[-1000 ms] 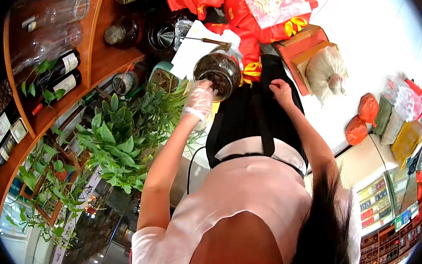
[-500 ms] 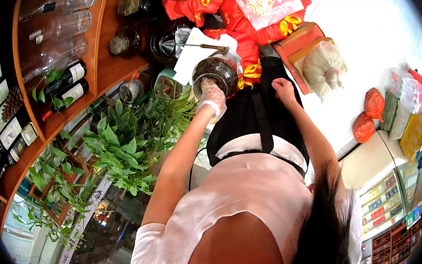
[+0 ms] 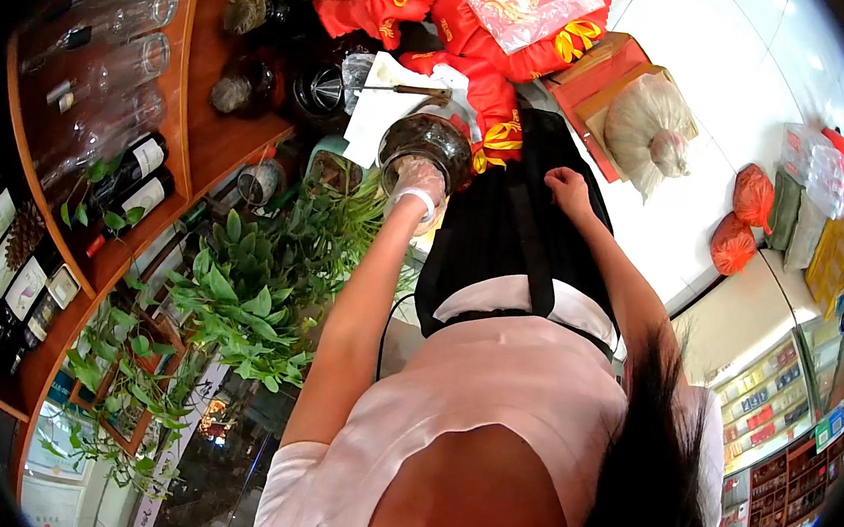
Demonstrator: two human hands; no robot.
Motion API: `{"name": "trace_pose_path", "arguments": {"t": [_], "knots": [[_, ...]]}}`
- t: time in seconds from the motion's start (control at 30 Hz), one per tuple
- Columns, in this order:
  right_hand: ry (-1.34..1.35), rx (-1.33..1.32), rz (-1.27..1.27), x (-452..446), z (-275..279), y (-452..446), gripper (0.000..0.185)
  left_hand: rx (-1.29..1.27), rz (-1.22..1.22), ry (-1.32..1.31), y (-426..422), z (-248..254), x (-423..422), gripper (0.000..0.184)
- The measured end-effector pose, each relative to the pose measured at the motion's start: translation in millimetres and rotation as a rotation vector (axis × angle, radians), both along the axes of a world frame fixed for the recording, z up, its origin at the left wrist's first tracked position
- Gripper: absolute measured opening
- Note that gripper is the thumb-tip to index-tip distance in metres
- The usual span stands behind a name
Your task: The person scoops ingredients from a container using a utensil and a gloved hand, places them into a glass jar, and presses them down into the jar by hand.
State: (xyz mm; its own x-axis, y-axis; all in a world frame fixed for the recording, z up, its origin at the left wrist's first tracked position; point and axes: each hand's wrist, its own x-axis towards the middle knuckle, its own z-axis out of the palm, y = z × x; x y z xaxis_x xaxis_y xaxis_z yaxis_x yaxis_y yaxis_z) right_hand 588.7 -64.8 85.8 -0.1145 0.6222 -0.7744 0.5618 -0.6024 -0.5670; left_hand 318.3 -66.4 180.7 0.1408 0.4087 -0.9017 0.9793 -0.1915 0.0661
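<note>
My left hand (image 3: 417, 178), in a clear plastic glove, reaches into the mouth of a round glass jar (image 3: 431, 134) with dark contents. Its fingers are hidden inside the jar. A tool with a wooden handle (image 3: 422, 91) and a thin metal shaft lies just beyond the jar, over white paper (image 3: 374, 124). My right hand (image 3: 571, 190) is bare and hovers by my black apron (image 3: 491, 219), apart from the jar. Its fingers are curled in, and nothing shows in them.
Red cloth bags with yellow ribbons (image 3: 497, 99) are piled ahead. A tied translucent sack (image 3: 645, 122) sits on boxes to the right. Leafy plants (image 3: 239, 288) stand left, beside a wooden shelf (image 3: 190, 73) with glasses and bottles. Dark jars (image 3: 247, 88) stand near it.
The view has shifted slightly. My left hand stays at the jar mouth, turned a little. My right hand has barely moved, its fingers still curled.
</note>
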Motion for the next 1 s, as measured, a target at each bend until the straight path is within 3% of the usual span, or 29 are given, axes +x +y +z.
{"name": "trace_pose_path", "arguments": {"t": [0.1, 0.17, 0.2, 0.23, 0.3, 0.33, 0.47, 0.5, 0.53, 0.6, 0.63, 0.67, 0.73, 1.0], "knots": [[0.026, 0.015, -0.004, 0.8, -0.3, 3.6, 0.015, 0.011, 0.033, 0.041, 13.0, 8.6, -0.8, 0.025], [0.050, -0.053, -0.061, -2.7, 20.2, 17.7, 0.015, 0.250, -0.155, 0.035, -4.5, 25.5, 0.2, 0.030], [0.062, -0.049, -0.064, -1.8, 22.9, 20.0, 0.014, 0.419, 0.146, -0.035, -4.4, 42.2, 9.4, 0.031], [0.076, -0.044, -0.063, -1.5, 23.1, 21.9, 0.014, 0.414, 0.148, -0.035, -6.7, 40.4, 10.6, 0.031], [0.066, -0.031, -0.048, 1.4, 10.7, 17.0, 0.013, 0.135, 0.067, 0.020, -9.3, 20.0, 6.7, 0.034], [0.058, -0.020, -0.043, 3.3, 5.2, 14.0, 0.013, 0.245, 0.132, -0.007, -37.9, -31.2, -11.9, 0.038], [0.022, 0.002, -0.029, 13.1, -8.7, 6.2, 0.015, 0.190, -0.141, 0.098, -29.4, -11.7, -6.1, 0.041], [0.014, 0.014, -0.016, 13.5, -11.3, 4.0, 0.015, 0.181, -0.140, 0.097, -39.7, -28.7, -12.4, 0.041], [-0.035, -0.098, -0.006, 13.9, -7.2, 6.5, 0.021, 0.272, 0.027, 0.005, -39.1, -34.5, -15.5, 0.052], [-0.046, -0.112, -0.003, 9.5, -1.6, 11.0, 0.021, 0.147, 0.068, -0.039, -24.2, -23.4, -13.4, 0.072], [-0.062, -0.121, -0.004, 8.4, -1.0, 12.4, 0.021, 0.146, 0.070, -0.039, -10.7, -13.2, -8.2, 0.072], [-0.063, -0.123, -0.001, 8.0, -4.2, 11.7, 0.021, 0.010, -0.011, 0.053, -1.6, -9.1, -4.5, 0.053], [-0.001, -0.020, -0.001, 5.3, -10.7, 9.7, 0.014, 0.115, 0.052, 0.049, 4.5, -10.4, -3.9, 0.053], [-0.014, -0.046, -0.008, 6.0, 0.2, 8.9, 0.015, 0.442, 0.336, 0.123, 21.1, -23.1, 6.5, 0.051]]}}
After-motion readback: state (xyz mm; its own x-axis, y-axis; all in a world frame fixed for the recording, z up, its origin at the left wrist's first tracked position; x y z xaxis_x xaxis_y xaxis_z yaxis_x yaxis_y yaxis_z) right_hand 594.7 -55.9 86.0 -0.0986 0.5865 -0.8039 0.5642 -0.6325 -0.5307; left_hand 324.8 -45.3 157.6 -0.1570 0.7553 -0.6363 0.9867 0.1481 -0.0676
